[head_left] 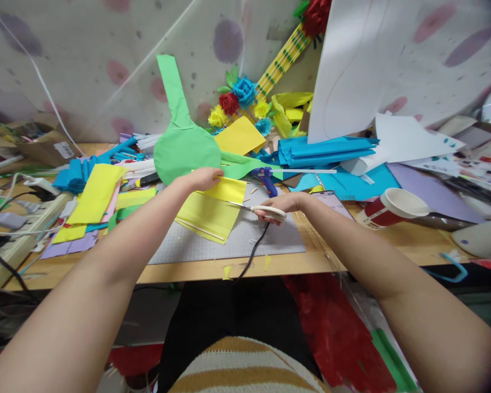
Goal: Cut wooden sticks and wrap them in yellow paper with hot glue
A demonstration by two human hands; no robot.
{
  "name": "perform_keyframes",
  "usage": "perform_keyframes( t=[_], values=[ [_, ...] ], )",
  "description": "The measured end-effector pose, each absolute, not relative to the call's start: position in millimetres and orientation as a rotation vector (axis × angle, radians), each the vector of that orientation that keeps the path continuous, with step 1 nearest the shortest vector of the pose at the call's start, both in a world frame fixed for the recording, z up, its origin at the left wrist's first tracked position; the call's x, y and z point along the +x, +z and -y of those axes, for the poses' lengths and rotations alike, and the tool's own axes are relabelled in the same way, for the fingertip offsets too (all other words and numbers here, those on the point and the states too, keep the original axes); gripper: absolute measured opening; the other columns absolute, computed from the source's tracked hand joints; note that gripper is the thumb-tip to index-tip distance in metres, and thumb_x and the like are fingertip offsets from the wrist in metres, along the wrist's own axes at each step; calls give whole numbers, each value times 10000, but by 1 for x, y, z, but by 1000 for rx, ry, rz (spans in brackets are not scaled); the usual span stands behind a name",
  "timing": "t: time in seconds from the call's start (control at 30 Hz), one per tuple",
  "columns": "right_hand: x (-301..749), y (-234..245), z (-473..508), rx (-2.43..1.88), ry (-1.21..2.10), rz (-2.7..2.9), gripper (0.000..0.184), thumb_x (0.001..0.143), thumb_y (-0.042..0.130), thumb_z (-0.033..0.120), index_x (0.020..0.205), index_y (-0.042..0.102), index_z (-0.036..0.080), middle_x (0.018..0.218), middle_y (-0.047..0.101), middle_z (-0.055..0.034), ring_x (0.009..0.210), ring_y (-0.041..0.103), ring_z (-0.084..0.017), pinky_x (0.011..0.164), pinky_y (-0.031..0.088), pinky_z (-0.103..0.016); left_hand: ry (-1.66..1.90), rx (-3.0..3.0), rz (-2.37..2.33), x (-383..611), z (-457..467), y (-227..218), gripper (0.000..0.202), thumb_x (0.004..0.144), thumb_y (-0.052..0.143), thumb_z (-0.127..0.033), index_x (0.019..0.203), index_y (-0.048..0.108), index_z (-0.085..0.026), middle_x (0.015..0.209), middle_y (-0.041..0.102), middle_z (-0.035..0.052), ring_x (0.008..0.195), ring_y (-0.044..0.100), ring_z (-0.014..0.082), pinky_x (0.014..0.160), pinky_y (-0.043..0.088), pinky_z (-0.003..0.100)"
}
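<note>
My left hand (204,178) is closed on the top edge of a folded yellow paper sheet (213,210), holding it up over a grey cutting mat (245,240). My right hand (280,206) grips white-handled scissors (262,210), whose blades point left into the yellow sheet's right edge. A thin wooden stick lies along the sheet's lower edge.
A green paper shape (186,147), a blue glue gun (265,179) with a black cord, blue paper stacks (323,152), paper flowers (237,101), a red-and-white cup (388,207) on its side, a phone (331,199) and a power strip (20,240) crowd the wooden table (196,268).
</note>
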State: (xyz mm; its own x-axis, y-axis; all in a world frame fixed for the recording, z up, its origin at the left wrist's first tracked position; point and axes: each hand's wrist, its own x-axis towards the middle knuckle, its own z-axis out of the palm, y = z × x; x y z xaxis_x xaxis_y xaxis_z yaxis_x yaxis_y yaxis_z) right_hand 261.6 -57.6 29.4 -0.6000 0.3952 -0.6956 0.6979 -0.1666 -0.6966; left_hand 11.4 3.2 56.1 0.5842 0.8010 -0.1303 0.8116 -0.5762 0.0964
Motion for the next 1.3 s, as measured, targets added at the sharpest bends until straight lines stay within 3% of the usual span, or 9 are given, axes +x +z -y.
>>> perform_keyframes(
  t=[0.63, 0.9, 1.3],
  values=[
    [270, 21, 53, 1318, -1828, -1985, 399, 636, 661, 475, 814, 538, 140, 628, 492, 34, 479, 450, -45, 448, 372, -191, -107, 2665, -1379, 9, -10, 48, 324, 818, 372, -236, 1063, 574, -178, 1048, 627, 66, 926, 569, 192, 809, 428, 271],
    [264, 32, 61, 1268, -1857, -1952, 465, 604, 670, 549, 754, 472, 155, 584, 406, 60, 494, 414, -42, 462, 360, -190, -49, 2653, -1396, 11, -8, 54, 318, 820, 364, -233, 1056, 570, -182, 1084, 620, 61, 933, 564, 190, 799, 427, 268],
    [244, 29, 51, 1297, -1874, -1830, 571, 558, 654, 645, 796, 458, 164, 622, 432, 56, 510, 434, -43, 456, 397, -182, -61, 2641, -1382, 9, -9, 59, 317, 816, 370, -217, 1058, 570, -175, 1055, 619, 55, 912, 559, 183, 792, 416, 264]
  ],
)
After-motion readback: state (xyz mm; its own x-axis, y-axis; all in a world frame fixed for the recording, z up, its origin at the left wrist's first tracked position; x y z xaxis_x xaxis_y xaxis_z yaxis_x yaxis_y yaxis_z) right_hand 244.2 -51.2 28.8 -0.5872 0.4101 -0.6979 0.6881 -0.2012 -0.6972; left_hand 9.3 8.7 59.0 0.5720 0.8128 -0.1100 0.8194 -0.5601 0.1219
